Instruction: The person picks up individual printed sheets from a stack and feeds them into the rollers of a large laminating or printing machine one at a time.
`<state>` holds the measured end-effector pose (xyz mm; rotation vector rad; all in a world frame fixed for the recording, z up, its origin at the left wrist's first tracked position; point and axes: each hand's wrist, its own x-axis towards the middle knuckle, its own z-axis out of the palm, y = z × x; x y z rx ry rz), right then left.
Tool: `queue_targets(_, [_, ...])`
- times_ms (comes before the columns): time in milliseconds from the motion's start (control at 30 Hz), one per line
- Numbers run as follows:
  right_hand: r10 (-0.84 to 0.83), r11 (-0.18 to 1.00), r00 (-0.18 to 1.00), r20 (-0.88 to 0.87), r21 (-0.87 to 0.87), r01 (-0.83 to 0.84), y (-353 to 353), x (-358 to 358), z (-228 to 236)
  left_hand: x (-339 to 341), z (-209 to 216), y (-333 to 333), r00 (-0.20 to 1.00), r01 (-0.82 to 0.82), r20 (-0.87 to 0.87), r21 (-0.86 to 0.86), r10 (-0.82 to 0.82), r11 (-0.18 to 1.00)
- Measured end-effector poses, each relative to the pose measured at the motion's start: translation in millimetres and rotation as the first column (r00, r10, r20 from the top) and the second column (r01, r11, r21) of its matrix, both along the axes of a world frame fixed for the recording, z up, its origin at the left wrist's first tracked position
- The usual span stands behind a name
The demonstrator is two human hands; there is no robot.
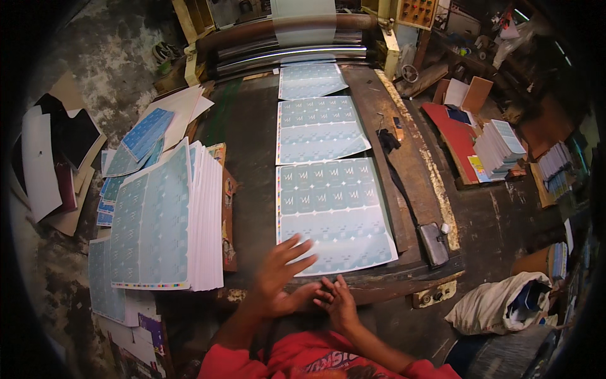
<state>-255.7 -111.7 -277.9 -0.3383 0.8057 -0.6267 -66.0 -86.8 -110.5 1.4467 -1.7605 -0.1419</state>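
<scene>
Both of my hands are over the front edge of a dark machine table (pixel 252 189). Nearest them lies a printed sheet (pixel 334 202) in pale blue-green, its right front corner reaching toward the table's edge. My left hand (pixel 284 281) is above the sheet's left front corner, fingers spread and holding nothing. Lower and to the right, my right hand (pixel 339 304) has its fingers apart and slightly bent, with nothing visible in them. Beyond, a second printed sheet (pixel 322 129) and a third printed sheet (pixel 310 81) lie in line toward the metal rollers (pixel 290 58).
A tall stack of printed sheets (pixel 151 221) stands at the left beside the table. On the table's right side rest a dark wallet-like case (pixel 433 245) and a dark strap (pixel 399 180). Further right are a paper stack (pixel 499 148) and a white sack (pixel 499 306).
</scene>
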Motion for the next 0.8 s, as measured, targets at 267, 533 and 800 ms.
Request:
queue_targets(267, [0.775,0.535,0.521,0.358,-0.81,-0.24,-23,-39,234,67,41,127,0.659,-0.695,0.362,-0.044,0.66,0.718])
queue_targets(533, [0.763,0.433,0.35,0.543,-0.832,0.347,45,-3,289,78,10,164,0.73,-0.674,0.281,0.148,0.623,0.724])
queue_targets(800, [0.793,0.376,0.443,0.419,-0.908,0.185,15,4,234,94,17,162,0.378,-0.721,-0.845,-0.011,0.379,0.693])
